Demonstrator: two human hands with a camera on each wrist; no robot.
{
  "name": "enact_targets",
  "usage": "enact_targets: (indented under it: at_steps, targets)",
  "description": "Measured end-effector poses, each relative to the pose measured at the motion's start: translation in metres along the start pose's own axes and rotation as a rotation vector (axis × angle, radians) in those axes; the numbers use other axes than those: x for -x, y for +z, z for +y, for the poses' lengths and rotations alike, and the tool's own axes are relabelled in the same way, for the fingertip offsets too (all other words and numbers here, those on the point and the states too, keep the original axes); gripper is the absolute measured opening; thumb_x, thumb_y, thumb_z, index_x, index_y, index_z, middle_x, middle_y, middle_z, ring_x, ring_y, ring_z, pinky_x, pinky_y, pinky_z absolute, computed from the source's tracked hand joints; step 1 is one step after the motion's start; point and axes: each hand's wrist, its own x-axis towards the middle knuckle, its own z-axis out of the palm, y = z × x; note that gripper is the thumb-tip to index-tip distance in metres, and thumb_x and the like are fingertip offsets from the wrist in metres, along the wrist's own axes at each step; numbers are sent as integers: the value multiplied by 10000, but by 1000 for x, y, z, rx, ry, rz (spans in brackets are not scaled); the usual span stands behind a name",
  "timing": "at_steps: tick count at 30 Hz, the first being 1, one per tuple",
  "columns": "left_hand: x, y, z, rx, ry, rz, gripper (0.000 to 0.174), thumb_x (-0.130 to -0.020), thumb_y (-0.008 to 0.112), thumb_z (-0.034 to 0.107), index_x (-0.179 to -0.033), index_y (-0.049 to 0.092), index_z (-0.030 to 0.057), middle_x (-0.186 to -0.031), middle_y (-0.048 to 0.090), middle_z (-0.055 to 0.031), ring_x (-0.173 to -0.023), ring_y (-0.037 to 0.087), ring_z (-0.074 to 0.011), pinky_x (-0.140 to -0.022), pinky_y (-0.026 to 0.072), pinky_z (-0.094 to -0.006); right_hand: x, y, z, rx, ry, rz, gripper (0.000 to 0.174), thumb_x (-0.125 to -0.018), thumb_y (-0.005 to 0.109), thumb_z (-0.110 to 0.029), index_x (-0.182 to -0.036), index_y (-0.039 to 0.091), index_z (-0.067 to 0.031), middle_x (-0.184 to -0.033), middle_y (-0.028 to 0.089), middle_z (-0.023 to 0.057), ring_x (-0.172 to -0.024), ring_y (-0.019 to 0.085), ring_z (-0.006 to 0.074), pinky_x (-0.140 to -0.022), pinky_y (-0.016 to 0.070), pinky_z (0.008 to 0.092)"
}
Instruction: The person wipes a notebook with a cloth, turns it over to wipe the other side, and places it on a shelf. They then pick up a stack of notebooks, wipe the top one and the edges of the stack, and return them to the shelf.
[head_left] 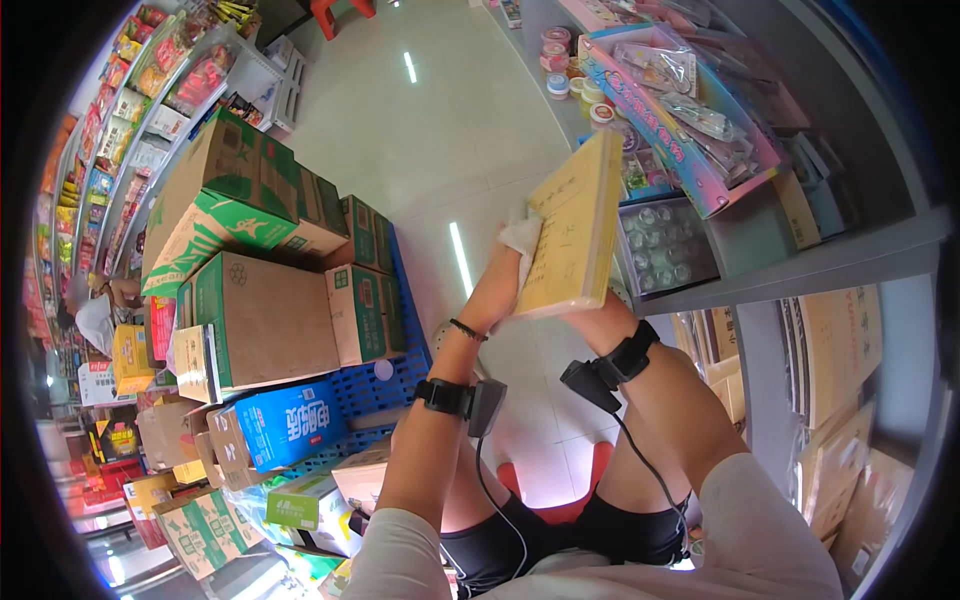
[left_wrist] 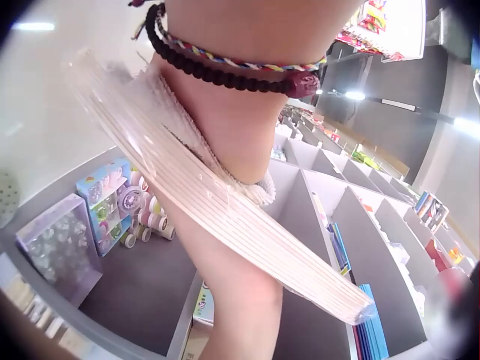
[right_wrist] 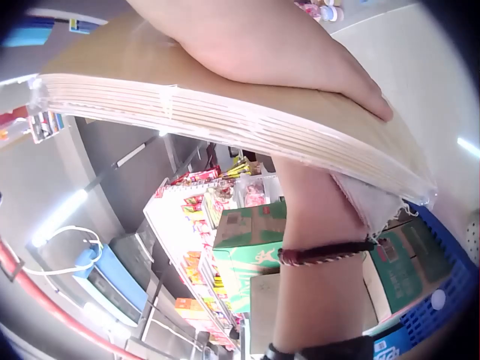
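A thick flat pack of yellow-brown paper envelopes (head_left: 575,235) in clear plastic wrap is held up, tilted, in front of the body; its layered edge (left_wrist: 225,202) shows in both wrist views. My left hand (head_left: 508,268) holds a white cloth (head_left: 521,233) against the printed face of the pack. The cloth hides most of the left fingers. Behind the pack, my right hand (right_wrist: 277,52) lies along the plain back face, one digit stretched straight across it. In the head view the pack hides the right hand, leaving only its forearm in sight.
On the left, cardboard cartons (head_left: 275,320) are piled on a blue plastic pallet (head_left: 405,290). To the right, a grey shelf (head_left: 800,262) carries a colourful display box (head_left: 690,120) and small jars (head_left: 556,60). Brown envelope packs (head_left: 835,350) stand below it. Snack racks line the far left.
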Motion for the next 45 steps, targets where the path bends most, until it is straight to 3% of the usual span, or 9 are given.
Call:
enact_targets:
  at_steps: [2, 8, 14, 16, 19, 23, 29, 36, 45]
  targets:
    - [-1, 5, 8, 179, -147, 68, 518, -972, 290, 339, -1359, 266, -5, -1329, 370, -139, -1224, 346, -205, -1049, 235, -301, 4, 12, -14, -855, 270, 54, 160, -928, 454, -267, -1006, 484, -131, -908, 509, -21, -814, 525, 87, -703, 457, 243]
    - [10, 11, 25, -43, 45, 85, 607, -971, 270, 419, -1399, 187, -3, -1378, 308, -93, -1240, 315, -170, -1031, 255, -272, 33, 45, -33, -769, 544, 231, 211, -899, 495, -339, -960, 492, -137, -847, 490, -37, -759, 512, 78, -660, 449, 241]
    - [19, 15, 20, 302, -174, 39, 571, -969, 294, 393, -1375, 266, -7, -1335, 386, -83, -1195, 376, -170, -1011, 288, -295, 38, 53, -79, -631, 588, 365, 152, -883, 511, -265, -935, 482, -125, -796, 464, -47, -708, 493, 77, -604, 443, 235]
    - [25, 23, 27, -27, 118, 34, 501, -956, 351, 308, -1349, 315, -2, -1316, 412, -108, -1168, 413, -207, -1001, 301, -310, 29, 44, -134, -1048, 1070, 492, 136, -890, 496, -256, -845, 497, -128, -763, 500, -33, -679, 520, 104, -584, 457, 253]
    - [41, 32, 49, -175, 69, -77, 459, -898, 463, 189, -1308, 369, 5, -1315, 405, -149, -1186, 402, -260, -1007, 289, -310, 28, 33, -131, -882, 933, 486, 144, -893, 490, -266, -866, 497, -125, -781, 505, -26, -699, 523, 108, -595, 460, 259]
    - [35, 32, 25, -677, 668, -35, 525, -819, 554, 79, -1303, 367, -1, -1323, 387, -177, -1233, 359, -305, -1034, 253, -317, 22, 21, -126, -544, 684, 447, 169, -899, 478, -286, -908, 497, -118, -818, 515, -10, -737, 530, 116, -618, 466, 271]
    - [31, 41, 25, -96, 143, 75, 382, -927, 416, 187, -1245, 428, -23, -1211, 493, -149, -1094, 455, -248, -981, 308, -313, 1, 4, -114, -53, 311, 339, 220, -908, 461, -317, -970, 497, -109, -874, 531, 14, -795, 541, 129, -651, 475, 289]
    - [6, 20, 29, -382, 400, 182, 428, -907, 395, 202, -1239, 399, -67, -1249, 415, -201, -1154, 397, -342, -999, 280, -348, 15, -3, -103, 485, -152, 191, 289, -918, 440, -352, -1043, 497, -98, -939, 550, 41, -863, 554, 143, -690, 484, 309]
    - [13, 1, 47, -357, 289, 325, 414, -938, 354, 219, -1242, 375, -62, -1206, 411, -187, -1127, 401, -326, -980, 298, -340, 33, -2, -61, -188, 348, -18, 442, -936, 363, -408, -1222, 419, -75, -1104, 509, 66, -1032, 497, 152, -828, 433, 302]
